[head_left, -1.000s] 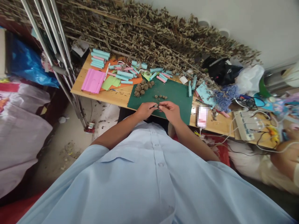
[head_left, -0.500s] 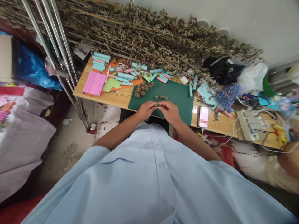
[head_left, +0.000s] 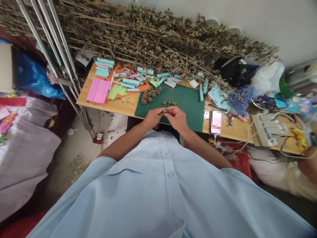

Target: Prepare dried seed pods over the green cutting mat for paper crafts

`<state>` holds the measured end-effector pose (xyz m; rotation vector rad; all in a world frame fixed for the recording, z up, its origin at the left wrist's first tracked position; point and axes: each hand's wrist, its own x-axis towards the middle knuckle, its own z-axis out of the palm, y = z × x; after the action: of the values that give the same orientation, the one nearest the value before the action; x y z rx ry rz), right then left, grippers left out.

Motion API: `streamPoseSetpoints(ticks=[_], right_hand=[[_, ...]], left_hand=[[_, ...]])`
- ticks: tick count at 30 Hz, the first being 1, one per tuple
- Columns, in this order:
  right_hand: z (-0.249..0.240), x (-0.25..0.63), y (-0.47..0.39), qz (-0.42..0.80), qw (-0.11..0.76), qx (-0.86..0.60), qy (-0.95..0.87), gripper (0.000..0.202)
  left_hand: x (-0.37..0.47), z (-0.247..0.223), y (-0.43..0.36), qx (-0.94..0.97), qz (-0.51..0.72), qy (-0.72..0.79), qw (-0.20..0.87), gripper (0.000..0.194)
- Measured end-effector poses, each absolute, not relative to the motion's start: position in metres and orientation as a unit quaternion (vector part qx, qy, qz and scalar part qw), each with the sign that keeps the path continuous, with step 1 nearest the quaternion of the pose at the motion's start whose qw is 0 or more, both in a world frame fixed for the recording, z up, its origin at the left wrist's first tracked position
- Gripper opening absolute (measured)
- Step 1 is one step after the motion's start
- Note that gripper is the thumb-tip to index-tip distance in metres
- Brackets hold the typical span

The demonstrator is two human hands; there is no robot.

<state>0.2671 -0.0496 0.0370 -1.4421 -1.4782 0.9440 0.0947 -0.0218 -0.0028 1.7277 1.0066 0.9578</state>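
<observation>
My left hand [head_left: 153,118] and my right hand [head_left: 177,118] meet over the near edge of a green mat [head_left: 190,115]. A small clump of dried leaf [head_left: 164,111] is pinched between the fingertips of both; its far side is partly hidden by them. Just beyond my fingers lies a short row of small dried-leaf balls [head_left: 169,103]. Farther left on the mat, larger brown balls [head_left: 148,96] sit in a heap.
Blue and pink paper rolls [head_left: 131,81] lie along the back of the wooden table, near pink paper sheets [head_left: 99,91]. Dried leafy stalks [head_left: 153,36] stretch behind. A phone [head_left: 215,122] and a power strip [head_left: 264,130] with cables are at right. Metal poles [head_left: 53,43] stand left.
The right fingers have curled and shifted slightly around the clump. Both hands stay in nearly the same place, and the view has tilted a little.
</observation>
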Motion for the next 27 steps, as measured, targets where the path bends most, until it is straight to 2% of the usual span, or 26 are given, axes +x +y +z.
streamPoseSetpoints(ticks=[10,16,27], right_hand=[[0.048,0.265,-0.053,0.319,0.442,-0.583,-0.602,0.015],[0.053,0.266,-0.050,0.304,0.445,-0.583,-0.607,0.023],[0.067,0.270,-0.046,0.262,0.364,-0.581,-0.680,0.012]], left_hand=[[0.095,-0.001,-0.023,0.692,0.393,0.412,0.444,0.030],[0.096,-0.002,-0.024,0.690,0.408,0.391,0.452,0.029],[0.096,0.002,-0.025,0.700,0.404,0.383,0.447,0.027]])
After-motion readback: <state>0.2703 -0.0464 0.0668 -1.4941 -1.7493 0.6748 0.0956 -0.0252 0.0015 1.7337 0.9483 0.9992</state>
